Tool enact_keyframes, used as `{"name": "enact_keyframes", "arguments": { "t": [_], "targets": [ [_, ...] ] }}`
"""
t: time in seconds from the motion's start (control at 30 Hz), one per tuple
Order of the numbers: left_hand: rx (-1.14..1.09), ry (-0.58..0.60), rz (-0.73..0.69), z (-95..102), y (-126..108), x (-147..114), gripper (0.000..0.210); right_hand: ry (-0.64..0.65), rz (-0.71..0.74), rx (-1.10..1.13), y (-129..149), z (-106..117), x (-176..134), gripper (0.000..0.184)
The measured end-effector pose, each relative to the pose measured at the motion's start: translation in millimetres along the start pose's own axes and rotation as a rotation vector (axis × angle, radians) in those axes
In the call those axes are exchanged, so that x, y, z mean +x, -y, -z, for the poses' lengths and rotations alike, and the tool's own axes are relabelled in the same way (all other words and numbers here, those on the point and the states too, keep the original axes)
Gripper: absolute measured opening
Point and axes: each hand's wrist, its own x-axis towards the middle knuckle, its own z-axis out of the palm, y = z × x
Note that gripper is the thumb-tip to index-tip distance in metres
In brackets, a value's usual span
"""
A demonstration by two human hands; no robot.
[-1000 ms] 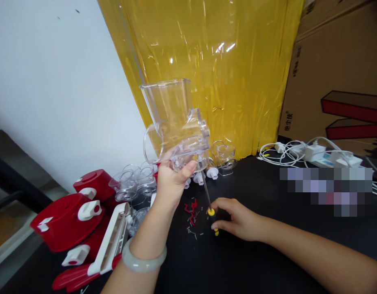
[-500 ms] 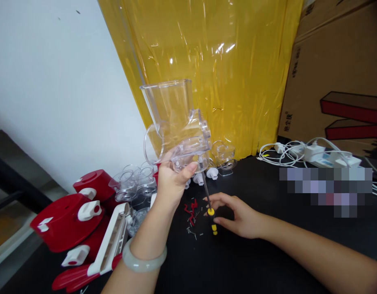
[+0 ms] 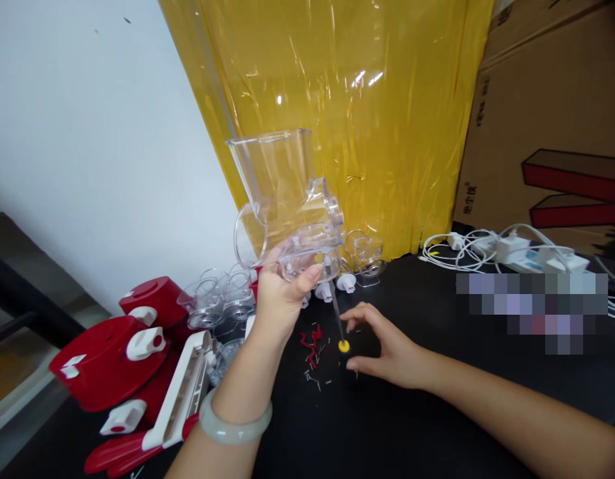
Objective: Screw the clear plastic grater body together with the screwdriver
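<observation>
A clear plastic housing (image 3: 287, 193), with a square hopper and a round opening at its left, is raised off the table and tilted. My left hand (image 3: 282, 293) is closed around its base, thumb in front. A screwdriver (image 3: 337, 309) points upward, its shaft reaching into the underside of the housing. Its yellow-collared dark handle is at my right hand (image 3: 382, 349); the thumb touches it, the index finger is lifted and bent away, and the other fingers are partly hidden. The tip's contact is hard to make out. Small screws (image 3: 315, 380) and red pieces (image 3: 312, 346) lie below.
At the left are red bodies (image 3: 108, 359) with white knobs and a white part (image 3: 180, 386) with red ends. More clear housings (image 3: 220, 299) stand behind. White chargers and cables (image 3: 512, 247) lie at the right, before a cardboard box (image 3: 552, 106). Yellow sheeting (image 3: 387, 133) hangs behind.
The fingers of my right hand have shifted about the screwdriver handle, the index finger lifting off; the handle looks turned and shows less yellow. My left hand and the housing have barely moved.
</observation>
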Motion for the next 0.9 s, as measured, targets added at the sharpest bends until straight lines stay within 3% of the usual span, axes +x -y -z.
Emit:
{"name": "enact_keyframes", "arguments": {
  "t": [0.13,0.23,0.4,0.5,0.6,0.77,0.9],
  "targets": [
    [0.016,-0.023,0.002,0.2,0.3,-0.1,0.062,0.046,0.059,0.078,1.3,-0.6,-1.2,0.055],
    [0.033,-0.032,0.007,-0.1,-0.1,-0.5,0.065,0.096,0.012,0.13,0.1,-3.3,-1.9,0.055],
    [0.005,0.008,-0.007,-2.3,-1.8,-1.1,0.058,0.0,0.022,0.013,1.1,0.2,0.0,0.063],
    [0.016,-0.006,-0.004,-2.3,-1.5,-1.0,0.06,0.034,0.08,0.066,3.8,3.5,0.4,0.06],
    [0.045,-0.034,0.011,-2.1,-1.4,-0.9,0.066,0.093,0.034,0.12,2.2,2.0,0.0,0.059],
    [0.035,-0.02,0.007,-3.4,-2.7,-1.3,0.064,0.004,-0.001,0.026,0.0,-1.6,-1.0,0.065],
    [0.024,-0.034,0.013,-3.1,-2.6,-1.4,0.061,0.067,0.043,0.106,3.5,-2.4,-2.4,0.06]
  ]
}}
